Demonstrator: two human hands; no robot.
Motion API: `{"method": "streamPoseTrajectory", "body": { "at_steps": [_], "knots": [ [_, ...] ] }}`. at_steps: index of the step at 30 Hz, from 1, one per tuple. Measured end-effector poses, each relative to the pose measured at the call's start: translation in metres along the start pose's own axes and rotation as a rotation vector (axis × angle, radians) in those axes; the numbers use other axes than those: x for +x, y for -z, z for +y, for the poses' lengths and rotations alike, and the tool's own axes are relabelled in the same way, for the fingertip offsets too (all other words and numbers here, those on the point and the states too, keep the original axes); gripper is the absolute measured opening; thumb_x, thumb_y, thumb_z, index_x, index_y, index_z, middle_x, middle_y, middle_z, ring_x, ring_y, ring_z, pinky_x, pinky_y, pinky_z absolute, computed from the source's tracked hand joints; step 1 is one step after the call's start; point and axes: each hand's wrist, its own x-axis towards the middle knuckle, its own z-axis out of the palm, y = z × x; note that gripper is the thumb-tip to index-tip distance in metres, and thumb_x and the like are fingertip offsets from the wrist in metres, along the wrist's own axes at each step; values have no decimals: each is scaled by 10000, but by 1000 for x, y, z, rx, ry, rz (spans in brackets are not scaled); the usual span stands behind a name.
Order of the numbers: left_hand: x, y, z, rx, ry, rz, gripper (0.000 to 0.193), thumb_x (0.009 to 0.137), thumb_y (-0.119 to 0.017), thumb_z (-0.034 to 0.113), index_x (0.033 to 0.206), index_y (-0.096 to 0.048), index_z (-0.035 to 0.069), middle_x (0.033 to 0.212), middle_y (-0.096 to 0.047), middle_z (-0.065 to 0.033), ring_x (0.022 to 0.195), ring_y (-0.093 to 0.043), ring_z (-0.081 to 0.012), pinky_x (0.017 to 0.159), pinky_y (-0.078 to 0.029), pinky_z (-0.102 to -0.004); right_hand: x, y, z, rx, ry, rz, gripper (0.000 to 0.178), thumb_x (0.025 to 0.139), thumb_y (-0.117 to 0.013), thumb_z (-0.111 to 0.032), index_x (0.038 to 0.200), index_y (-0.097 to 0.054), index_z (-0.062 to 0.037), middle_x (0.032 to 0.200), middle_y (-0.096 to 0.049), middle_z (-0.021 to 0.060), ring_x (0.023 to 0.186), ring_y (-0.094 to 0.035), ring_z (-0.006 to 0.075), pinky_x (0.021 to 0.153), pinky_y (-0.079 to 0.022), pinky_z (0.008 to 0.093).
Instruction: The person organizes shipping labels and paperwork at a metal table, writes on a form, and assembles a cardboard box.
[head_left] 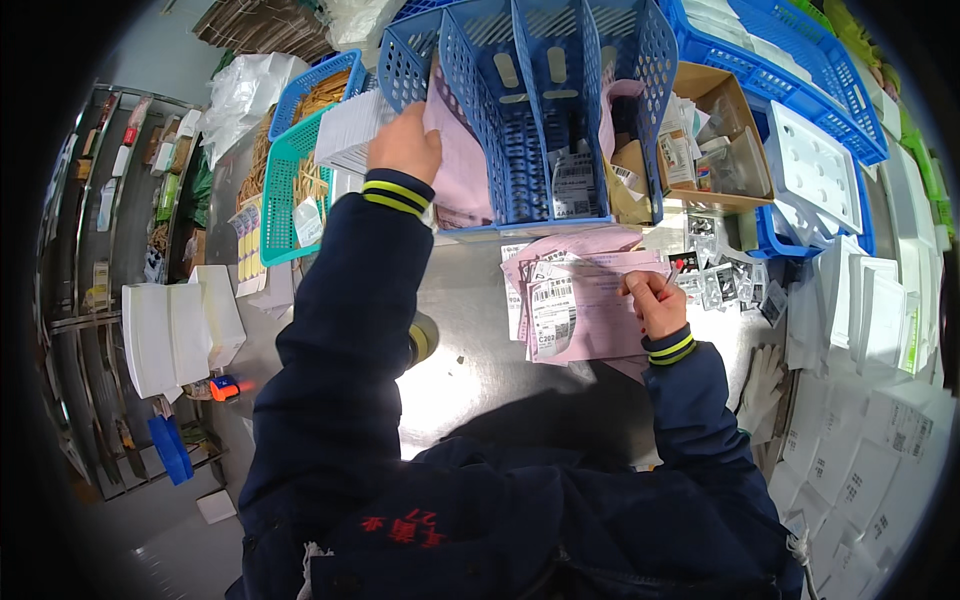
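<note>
A: Head view. Left hand (405,145)?
B: At the blue rack (655,70)'s leftmost compartment, by pink sheets (462,155); fingertips hidden, can't tell its grip.
A: Right hand (656,303)?
B: Fingers closed round a red-tipped pen (675,270), over pink slips (608,325).
A: Slips where?
B: Metal table (450,290), before the rack.

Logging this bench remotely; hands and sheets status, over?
Left hand at left end of blue rack, grip unclear. Right hand holding red-tipped pen at pink sheets. White labels partly cover sheets.
</note>
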Motion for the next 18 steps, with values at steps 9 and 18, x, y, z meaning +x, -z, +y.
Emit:
{"method": "streamPoseTrajectory", "body": {
  "at_steps": [9, 18],
  "knots": [
    [-33, -62, -18, -150, 135, -32, 420, 781, -587, 225, 1146, -499, 38, 828, -620, -234, 793, -594, -395, 711, -468, -467, 2, -1, -5, 18, -33, 14, 192, 867, -593, -213, 864, -644, -28, 727, -622, -8, 529, -415, 26, 475, -340, 188],
    [-68, -70, -18, -80, -130, 222, 364, 714, -659, 137, 1043, -553, 24, 880, -564, -164, 789, -551, -348, 671, -464, -411, -14, -2, -19, 231, -38, -60, 313, 916, -443, -257, 926, -600, 14, 792, -619, 62, 612, -495, 100, 578, -416, 241]
  ]
}}
